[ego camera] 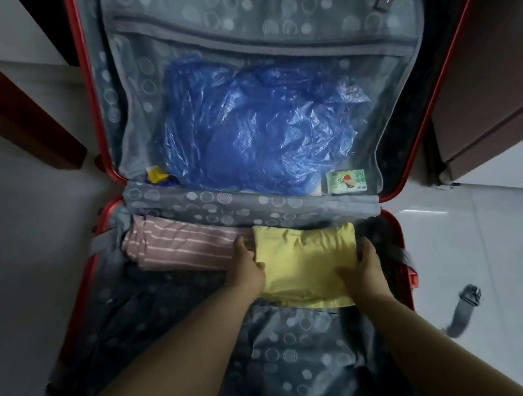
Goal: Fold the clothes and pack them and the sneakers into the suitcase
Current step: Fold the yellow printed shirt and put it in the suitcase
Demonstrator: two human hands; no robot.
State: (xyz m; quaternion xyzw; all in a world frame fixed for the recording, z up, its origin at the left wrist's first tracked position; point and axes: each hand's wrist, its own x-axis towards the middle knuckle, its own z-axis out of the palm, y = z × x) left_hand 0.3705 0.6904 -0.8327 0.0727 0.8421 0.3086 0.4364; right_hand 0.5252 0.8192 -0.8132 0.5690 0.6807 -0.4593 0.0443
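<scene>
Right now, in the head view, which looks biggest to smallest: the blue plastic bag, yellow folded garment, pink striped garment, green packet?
1. blue plastic bag, clearly largest.
2. yellow folded garment and pink striped garment: they look about alike, and the pink one is partly hidden, so unranked.
3. green packet, smallest.

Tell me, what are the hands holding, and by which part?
Both hold the folded yellow garment: the left hand grips its left edge, the right hand its right edge, inside the suitcase.

Dim, soft-focus wide-angle view, edges bowed, with glare on the floor tiles [426, 209] at right.
</scene>
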